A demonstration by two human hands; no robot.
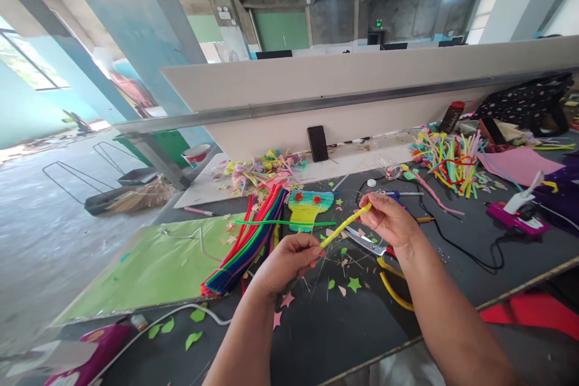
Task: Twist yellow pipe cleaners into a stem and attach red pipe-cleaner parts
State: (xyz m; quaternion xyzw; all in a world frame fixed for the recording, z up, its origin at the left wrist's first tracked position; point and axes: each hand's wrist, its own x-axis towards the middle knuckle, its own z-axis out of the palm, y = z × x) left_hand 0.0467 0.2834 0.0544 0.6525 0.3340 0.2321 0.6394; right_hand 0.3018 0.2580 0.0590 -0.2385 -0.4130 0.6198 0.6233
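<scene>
A yellow pipe cleaner [346,226] stretches at a slant above the dark table. Its lower left end is pinched by my left hand [294,258], and my right hand [388,217] grips the upper right end. Just behind it lies a blue and yellow pipe-cleaner piece [311,208] with two red flower-like dots. A green pipe cleaner [266,222] crosses a bundle of coloured pipe cleaners [253,247] left of my hands. Open scissors [368,242] lie beneath my right hand, partly covered by it.
Green paper [149,265] covers the left side. A phone [318,143] leans against the white partition. Finished pipe-cleaner stems [456,160] pile up at right, near a purple power strip [515,220]. Paper stars [354,284] and scraps litter the table; a glue gun [85,353] sits front left.
</scene>
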